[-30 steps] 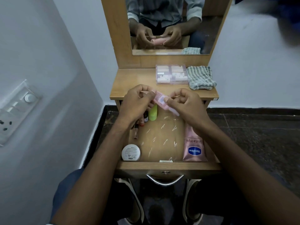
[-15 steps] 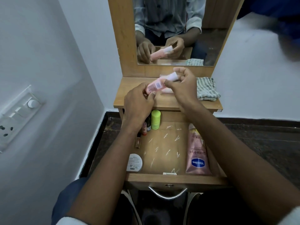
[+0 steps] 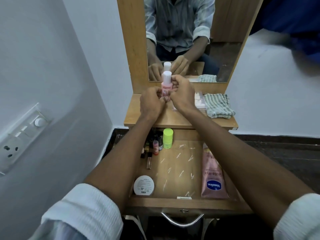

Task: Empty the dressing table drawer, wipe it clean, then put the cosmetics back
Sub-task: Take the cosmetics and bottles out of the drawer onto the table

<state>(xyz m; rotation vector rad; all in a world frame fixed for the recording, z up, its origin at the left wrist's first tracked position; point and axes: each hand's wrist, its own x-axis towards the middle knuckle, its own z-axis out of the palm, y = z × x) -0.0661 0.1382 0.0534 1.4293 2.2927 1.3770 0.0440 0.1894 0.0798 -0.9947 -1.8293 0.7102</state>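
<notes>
Pale walls close in around a small wooden dressing table (image 3: 150,116), with a switch panel (image 3: 20,135) at the left of the frame. Nearest the camera, low in the frame, the open drawer (image 3: 187,203) holds a round white tin (image 3: 143,185) at lower left, a pink Vaseline tube (image 3: 213,177) lying along its right side, a green-capped bottle (image 3: 167,138) upright at the back, and a cluster of small dark bottles (image 3: 152,146) beside it; pale streaks mark the bare drawer floor. Farther on, above the tabletop, both hands meet at a pink bottle (image 3: 165,84) with a white cap, held upright. The left hand (image 3: 152,103) curls its fingers round the bottle's base, and the right hand (image 3: 181,94) pinches its body just below the cap. Beyond them lie a clear compartment box (image 3: 199,101) and a striped cloth (image 3: 219,105), then the mirror (image 3: 225,49). The emptying step seems to be in hand, with most cosmetics yet to come out. Next, the bottle likely wants setting down upright on a bare part of the tabletop, clear of the box and cloth, before either hand lets go.
</notes>
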